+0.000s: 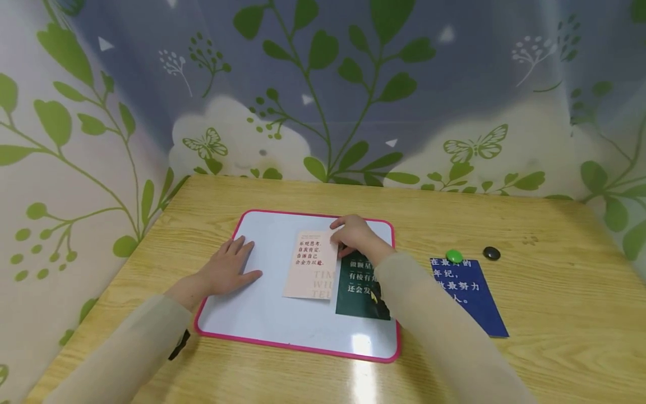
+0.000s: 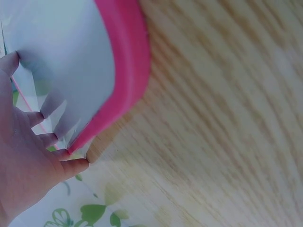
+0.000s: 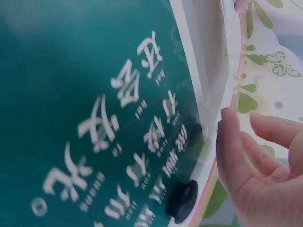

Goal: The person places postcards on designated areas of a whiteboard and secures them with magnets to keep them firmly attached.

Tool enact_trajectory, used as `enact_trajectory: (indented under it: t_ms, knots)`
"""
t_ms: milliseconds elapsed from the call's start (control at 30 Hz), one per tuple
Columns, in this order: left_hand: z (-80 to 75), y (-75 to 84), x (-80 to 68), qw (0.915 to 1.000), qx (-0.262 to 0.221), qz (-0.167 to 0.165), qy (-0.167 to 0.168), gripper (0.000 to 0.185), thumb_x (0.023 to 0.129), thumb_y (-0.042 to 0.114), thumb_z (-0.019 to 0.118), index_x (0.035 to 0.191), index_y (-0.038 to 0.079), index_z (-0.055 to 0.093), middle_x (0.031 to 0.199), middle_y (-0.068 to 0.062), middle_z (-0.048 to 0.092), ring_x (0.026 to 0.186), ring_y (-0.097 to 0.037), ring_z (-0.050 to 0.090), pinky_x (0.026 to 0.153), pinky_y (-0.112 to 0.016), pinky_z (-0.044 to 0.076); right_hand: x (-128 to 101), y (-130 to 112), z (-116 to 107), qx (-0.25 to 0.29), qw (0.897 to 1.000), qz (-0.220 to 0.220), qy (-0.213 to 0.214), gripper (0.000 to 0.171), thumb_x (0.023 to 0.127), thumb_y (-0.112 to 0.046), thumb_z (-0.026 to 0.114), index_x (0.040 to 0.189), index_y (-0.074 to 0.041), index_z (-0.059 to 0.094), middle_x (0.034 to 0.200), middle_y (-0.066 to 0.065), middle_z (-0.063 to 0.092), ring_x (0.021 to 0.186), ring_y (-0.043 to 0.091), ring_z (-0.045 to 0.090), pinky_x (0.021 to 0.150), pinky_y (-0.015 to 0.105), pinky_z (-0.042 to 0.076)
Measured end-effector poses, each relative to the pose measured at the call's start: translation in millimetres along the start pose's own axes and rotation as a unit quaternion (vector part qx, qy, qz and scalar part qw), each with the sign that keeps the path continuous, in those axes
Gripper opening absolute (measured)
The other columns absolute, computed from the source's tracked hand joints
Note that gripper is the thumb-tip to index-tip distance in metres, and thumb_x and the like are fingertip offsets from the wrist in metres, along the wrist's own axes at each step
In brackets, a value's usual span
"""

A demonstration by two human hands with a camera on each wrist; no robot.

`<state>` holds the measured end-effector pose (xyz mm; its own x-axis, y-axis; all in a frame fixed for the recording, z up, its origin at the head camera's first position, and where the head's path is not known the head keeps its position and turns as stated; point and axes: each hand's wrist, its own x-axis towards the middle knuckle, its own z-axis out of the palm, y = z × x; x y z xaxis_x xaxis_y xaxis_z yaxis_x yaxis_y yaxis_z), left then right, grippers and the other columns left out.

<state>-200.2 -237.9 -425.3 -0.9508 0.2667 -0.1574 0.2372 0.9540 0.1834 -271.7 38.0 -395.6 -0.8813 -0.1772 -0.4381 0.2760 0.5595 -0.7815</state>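
Note:
A whiteboard (image 1: 262, 320) with a pink rim lies flat on the table. My left hand (image 1: 227, 269) rests on its left side, fingers spread; the left wrist view shows the same hand (image 2: 28, 165) at the pink rim. On the board a pale pink card (image 1: 308, 280) with printed writing lies beside a dark green card (image 1: 353, 303). My right hand (image 1: 355, 233) is at the pink card's upper right corner, partly covering the green card. In the right wrist view its bent fingers (image 3: 229, 156) show a gap and no held object. A black round magnet (image 3: 182, 201) sits at the green card's top edge.
Right of the board, a blue card (image 1: 484, 303) with white writing lies on the wooden table (image 1: 565, 292), partly behind my right sleeve. A green magnet (image 1: 454, 256) touches its top edge, and a black magnet (image 1: 492, 253) lies nearby. A leaf-patterned wall covering (image 1: 282, 140) stands behind.

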Motion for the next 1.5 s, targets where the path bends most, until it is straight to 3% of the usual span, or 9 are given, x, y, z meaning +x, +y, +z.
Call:
enact_trajectory:
  t_ms: [267, 533, 733, 833, 1000, 1267, 1500]
  knots:
    - [-0.9, 1.2, 0.8, 1.0000, -0.005, 0.000, -0.005, 0.074, 0.090, 0.042, 0.056, 0.142, -0.003, 0.031, 0.149, -0.029, 0.023, 0.136, -0.051, 0.020, 0.107, -0.065, 0.021, -5.9, -5.4, -14.0, -0.116, 0.992, -0.018, 0.036, 0.038, 0.091, -0.025, 0.058, 0.125, -0.008, 0.057, 0.118, 0.014, 0.058, 0.093, 0.022, 0.058, 0.062, 0.026, 0.054]
    - [-2.0, 0.7, 2.7, 0.9999, -0.002, -0.004, -0.011, 0.075, 0.089, 0.045, 0.056, 0.143, -0.002, 0.032, 0.149, -0.029, 0.024, 0.136, -0.050, 0.020, 0.107, -0.066, 0.019, -17.0, 4.4, -36.9, -0.136, 0.989, -0.039, 0.049, 0.034, 0.091, -0.025, 0.058, 0.118, -0.005, 0.059, 0.111, 0.013, 0.058, 0.087, 0.022, 0.055, 0.070, 0.029, 0.052]
    - [-3.7, 5.0, 6.6, 0.9999, 0.006, 0.012, 0.009, 0.074, 0.090, 0.045, 0.055, 0.142, -0.002, 0.033, 0.148, -0.028, 0.028, 0.135, -0.048, 0.025, 0.107, -0.064, 0.022, -21.6, 18.4, -55.8, -0.143, 0.988, -0.042, 0.047, 0.035, 0.093, -0.025, 0.055, 0.119, -0.001, 0.058, 0.110, 0.017, 0.058, 0.091, 0.024, 0.054, 0.072, 0.029, 0.052]
    - [-5.7, 11.2, 7.4, 0.9996, 0.009, 0.026, 0.012, 0.072, 0.091, 0.044, 0.055, 0.142, -0.002, 0.033, 0.147, -0.028, 0.030, 0.135, -0.048, 0.027, 0.106, -0.064, 0.023, -23.9, 24.8, -63.9, -0.156, 0.986, -0.041, 0.047, 0.037, 0.093, -0.025, 0.054, 0.119, 0.000, 0.057, 0.113, 0.018, 0.058, 0.091, 0.025, 0.055, 0.069, 0.028, 0.049]
    - [-8.5, 27.0, 7.7, 0.9992, 0.010, 0.039, 0.001, 0.073, 0.091, 0.046, 0.053, 0.144, 0.000, 0.031, 0.148, -0.025, 0.030, 0.136, -0.046, 0.025, 0.108, -0.064, 0.021, -28.5, 32.2, -75.3, -0.164, 0.985, -0.031, 0.050, 0.038, 0.093, -0.024, 0.054, 0.121, 0.002, 0.056, 0.120, 0.020, 0.056, 0.098, 0.026, 0.054, 0.079, 0.034, 0.051]
    - [-3.7, 58.6, 10.0, 0.9959, 0.029, 0.085, 0.008, 0.073, 0.090, 0.050, 0.053, 0.143, 0.003, 0.034, 0.149, -0.022, 0.031, 0.137, -0.044, 0.027, 0.107, -0.066, 0.021, -38.6, 41.8, -91.1, -0.222, 0.972, -0.041, 0.071, 0.037, 0.093, -0.023, 0.053, 0.117, 0.005, 0.058, 0.123, 0.023, 0.054, 0.098, 0.030, 0.050, 0.084, 0.040, 0.047]
    - [4.4, 70.5, 12.4, 0.9930, 0.042, 0.103, -0.041, 0.071, 0.090, 0.051, 0.051, 0.144, 0.008, 0.034, 0.151, -0.021, 0.027, 0.139, -0.044, 0.023, 0.107, -0.067, 0.017, -42.4, 51.0, -101.4, -0.233, 0.969, -0.037, 0.072, 0.042, 0.094, -0.025, 0.051, 0.121, 0.007, 0.054, 0.126, 0.026, 0.052, 0.105, 0.035, 0.052, 0.093, 0.046, 0.045]
